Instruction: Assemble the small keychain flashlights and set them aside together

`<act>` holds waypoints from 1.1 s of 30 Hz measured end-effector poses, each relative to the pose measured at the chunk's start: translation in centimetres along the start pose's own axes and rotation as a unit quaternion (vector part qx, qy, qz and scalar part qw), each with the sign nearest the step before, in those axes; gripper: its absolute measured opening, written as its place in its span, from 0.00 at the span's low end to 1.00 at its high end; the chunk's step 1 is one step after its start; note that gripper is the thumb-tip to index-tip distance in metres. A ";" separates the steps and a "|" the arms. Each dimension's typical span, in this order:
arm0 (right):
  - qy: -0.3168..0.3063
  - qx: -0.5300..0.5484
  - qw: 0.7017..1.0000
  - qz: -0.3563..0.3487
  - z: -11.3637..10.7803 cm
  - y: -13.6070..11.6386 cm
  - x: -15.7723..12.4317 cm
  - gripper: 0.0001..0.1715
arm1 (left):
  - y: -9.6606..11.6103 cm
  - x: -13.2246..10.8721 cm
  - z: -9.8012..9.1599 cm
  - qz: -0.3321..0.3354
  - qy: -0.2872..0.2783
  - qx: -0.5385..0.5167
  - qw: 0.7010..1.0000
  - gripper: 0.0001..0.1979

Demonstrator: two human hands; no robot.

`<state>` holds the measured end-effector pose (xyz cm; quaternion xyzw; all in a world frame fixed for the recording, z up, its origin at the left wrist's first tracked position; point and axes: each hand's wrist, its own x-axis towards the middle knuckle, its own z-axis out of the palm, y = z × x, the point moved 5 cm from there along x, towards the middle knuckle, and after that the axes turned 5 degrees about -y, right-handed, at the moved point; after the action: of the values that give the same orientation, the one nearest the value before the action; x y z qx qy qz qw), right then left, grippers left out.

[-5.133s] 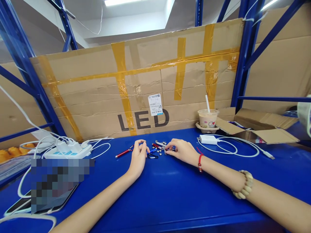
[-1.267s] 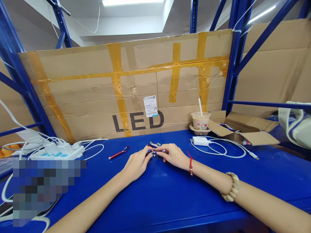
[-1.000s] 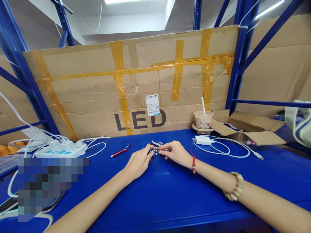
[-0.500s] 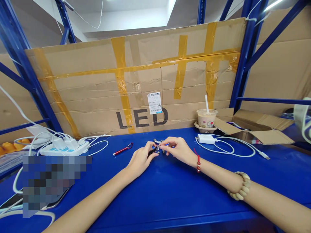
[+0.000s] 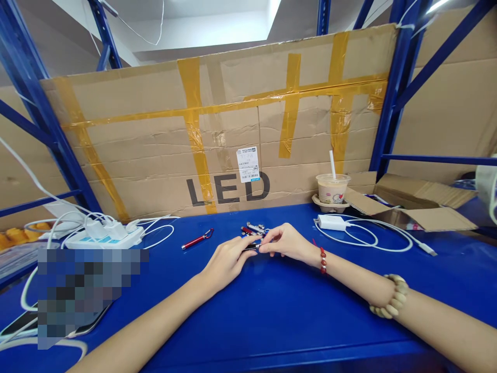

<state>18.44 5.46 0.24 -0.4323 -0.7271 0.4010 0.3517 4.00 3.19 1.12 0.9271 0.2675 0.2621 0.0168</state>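
Between my two hands is a slim black tube (image 5: pixel 252 247) with a silver end. My left hand (image 5: pixel 227 259) pinches its body between thumb and fingers. At the silver tip, my right hand (image 5: pixel 285 242) closes its thumb and fingertips, and part of that end is hidden. Just behind my fingers lies a small pile of slim metal pieces (image 5: pixel 256 228), silver and red, with blue bits partly covered by my right hand. Apart from them, to the left, a slim red tube with a clip loop (image 5: pixel 197 240) rests on the blue tabletop (image 5: pixel 248 316).
A white power strip (image 5: pixel 103 239) with cables stands left. Behind is a taped cardboard sheet (image 5: pixel 155 155). At right are a drink cup with a straw (image 5: pixel 333 189), a white charger with cable (image 5: pixel 332 223) and an open cardboard box (image 5: pixel 419 207).
Both hands have come slightly nearer to me with the black tube, uncovering more of the pile behind. My right hand has shifted a little to the right and down.
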 end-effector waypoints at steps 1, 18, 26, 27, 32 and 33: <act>-0.002 0.006 1.000 0.002 0.1 0.0 -0.1 0.14 | 0.1 -0.1 -0.1 0.010 0.005 0.004 1.000 0.14; 0.089 -0.038 0.992 -0.077 0.1 -1.2 -0.4 0.22 | -0.6 0.2 -0.2 -0.080 0.051 0.005 0.995 0.11; 0.091 -0.030 0.985 -0.141 0.0 -1.8 -0.5 0.18 | -0.3 0.2 -0.5 -0.097 0.037 0.017 0.995 0.12; 0.090 -0.025 0.985 -0.143 0.1 -1.8 -0.5 0.17 | -0.2 0.1 -0.6 -0.097 0.038 0.019 0.994 0.11; 0.060 0.002 0.989 -0.133 0.5 -1.9 -0.4 0.16 | -0.1 0.0 -0.5 -0.097 0.009 -0.002 0.995 0.10; 0.053 0.011 0.990 -0.130 0.6 -2.0 -0.4 0.17 | 0.0 -0.1 -0.5 -0.095 0.002 -0.010 0.995 0.09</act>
<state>17.39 4.32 1.68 -0.3508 -0.7528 0.3369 0.4435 3.67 3.10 1.51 0.8967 0.3515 0.2643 0.0501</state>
